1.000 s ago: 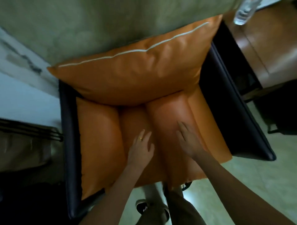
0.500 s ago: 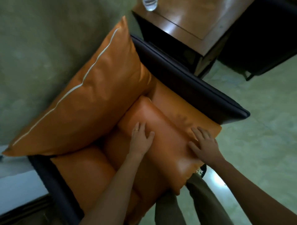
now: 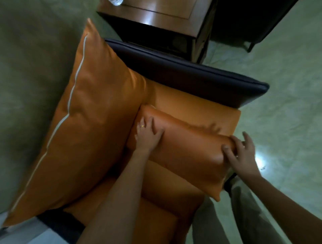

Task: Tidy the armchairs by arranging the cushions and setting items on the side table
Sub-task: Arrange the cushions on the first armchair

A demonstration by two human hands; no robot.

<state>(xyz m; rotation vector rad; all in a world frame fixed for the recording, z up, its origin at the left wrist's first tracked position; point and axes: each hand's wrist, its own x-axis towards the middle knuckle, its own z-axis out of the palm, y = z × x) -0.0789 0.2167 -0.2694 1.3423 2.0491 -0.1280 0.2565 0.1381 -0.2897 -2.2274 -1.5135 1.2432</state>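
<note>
A small oblong orange cushion (image 3: 188, 149) lies slantwise on the armchair's orange seat (image 3: 200, 108), its near corner hanging over the seat's front edge. My left hand (image 3: 147, 134), a ring on one finger, rests flat on the cushion's inner end beside the big back cushion (image 3: 97, 125). At the outer end my right hand (image 3: 242, 155) presses the cushion, thumb on its top face and fingers spread past the edge. The back cushion, orange with white piping, leans against the wall.
The chair's dark padded armrest (image 3: 191, 73) runs along the far side of the seat. Behind it stands a wooden side table (image 3: 156, 12) with a clear bottle (image 3: 115, 1) at its corner. A second dark chair (image 3: 252, 20) is at top right, above pale floor (image 3: 287, 104).
The view has swung left, so the chair appears turned. The small cushion has slid toward the back cushion and now lies slantwise. My right hand moved out to its outer end.
</note>
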